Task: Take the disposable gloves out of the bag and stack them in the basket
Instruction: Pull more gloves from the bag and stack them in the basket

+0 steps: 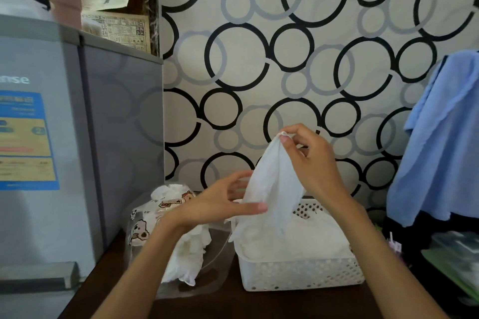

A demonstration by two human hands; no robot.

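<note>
A thin white disposable glove (272,189) hangs above the white perforated basket (300,276). My right hand (308,160) pinches its top edge between thumb and fingers. My left hand (228,204) grips its lower left side, thumb in front. The basket holds a stack of white gloves (293,239). To its left lies a clear plastic bag (145,220) printed with cartoon dogs, with more crumpled gloves (186,259) spilling from it.
All of this stands on a dark wooden table (233,303). A grey fridge (77,137) stands close on the left. A wall with circle-pattern paper is behind. A blue cloth (438,142) hangs at the right above green items (456,259).
</note>
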